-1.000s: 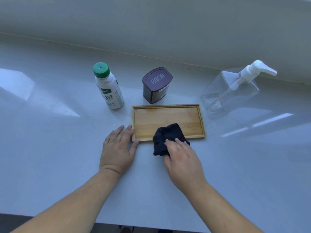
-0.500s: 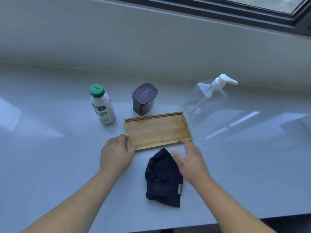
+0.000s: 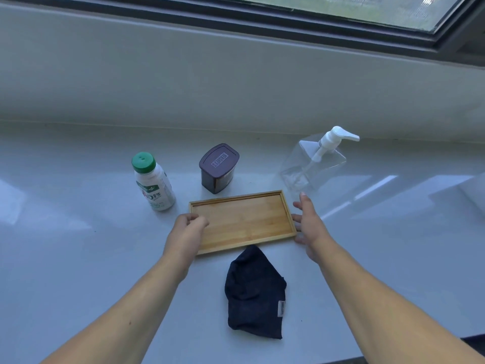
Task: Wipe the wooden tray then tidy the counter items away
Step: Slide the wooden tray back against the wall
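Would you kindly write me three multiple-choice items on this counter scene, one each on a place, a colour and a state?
1. Where does the dark cloth lie?
A. inside the tray
B. on the counter, nearer the person than the wooden tray
C. draped over the pump bottle

2. What colour is the cap of the milk bottle?
A. green
B. red
C. black

3. How is the right hand?
A. gripping the cloth
B. closed round the brown tin
C. open, at the tray's right end

Answers: 1 B, the cloth rests on the bare counter just below the tray's near rim. 2 A, the cap is plainly green. 3 C, its fingers are spread and hold nothing, while the left hand curls over the tray's left end.
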`<action>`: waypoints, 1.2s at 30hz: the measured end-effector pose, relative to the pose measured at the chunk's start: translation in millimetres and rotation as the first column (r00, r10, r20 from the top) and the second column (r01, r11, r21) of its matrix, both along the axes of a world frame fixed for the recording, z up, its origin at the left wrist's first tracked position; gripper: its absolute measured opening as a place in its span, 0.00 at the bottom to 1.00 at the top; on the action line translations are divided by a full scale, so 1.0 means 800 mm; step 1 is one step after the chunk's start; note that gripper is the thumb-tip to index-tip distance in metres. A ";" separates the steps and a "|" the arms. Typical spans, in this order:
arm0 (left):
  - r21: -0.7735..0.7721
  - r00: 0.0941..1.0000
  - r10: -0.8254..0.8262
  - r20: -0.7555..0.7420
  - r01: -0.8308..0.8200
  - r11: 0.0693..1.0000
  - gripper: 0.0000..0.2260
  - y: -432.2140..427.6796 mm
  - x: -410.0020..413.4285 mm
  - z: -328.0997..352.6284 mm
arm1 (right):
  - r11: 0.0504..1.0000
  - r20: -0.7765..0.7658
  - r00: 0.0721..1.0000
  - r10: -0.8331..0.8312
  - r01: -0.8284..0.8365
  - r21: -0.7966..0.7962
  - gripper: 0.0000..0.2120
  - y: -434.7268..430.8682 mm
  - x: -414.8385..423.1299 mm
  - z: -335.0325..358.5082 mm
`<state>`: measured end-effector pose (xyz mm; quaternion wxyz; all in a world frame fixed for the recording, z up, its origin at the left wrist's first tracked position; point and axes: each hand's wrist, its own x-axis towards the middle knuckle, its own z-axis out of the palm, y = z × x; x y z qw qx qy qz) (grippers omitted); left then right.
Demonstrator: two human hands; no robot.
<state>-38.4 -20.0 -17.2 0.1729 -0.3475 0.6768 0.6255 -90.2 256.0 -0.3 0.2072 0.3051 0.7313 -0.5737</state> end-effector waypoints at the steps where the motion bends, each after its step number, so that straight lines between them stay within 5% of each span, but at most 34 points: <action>1: -0.002 1.000 -0.003 -0.003 0.003 1.000 0.16 0.004 0.003 0.001 | 1.000 -0.004 1.000 -0.009 0.009 -0.004 0.35 0.006 0.006 0.000; 9: -0.062 0.998 -0.034 -0.047 0.031 0.998 0.17 0.101 -0.006 0.031 | 0.985 -0.030 0.992 -0.127 0.122 -0.122 0.31 0.112 0.026 0.005; 19: -0.065 0.999 -0.046 0.024 0.047 0.997 0.18 0.314 -0.036 0.038 | 0.995 -0.016 0.997 -0.077 0.076 -0.063 0.40 0.324 -0.014 0.018; 36: -0.132 0.992 -0.127 -0.018 0.123 0.984 0.18 0.549 -0.253 0.047 | 0.993 -0.127 0.985 -0.119 0.117 -0.023 0.45 0.531 -0.208 0.021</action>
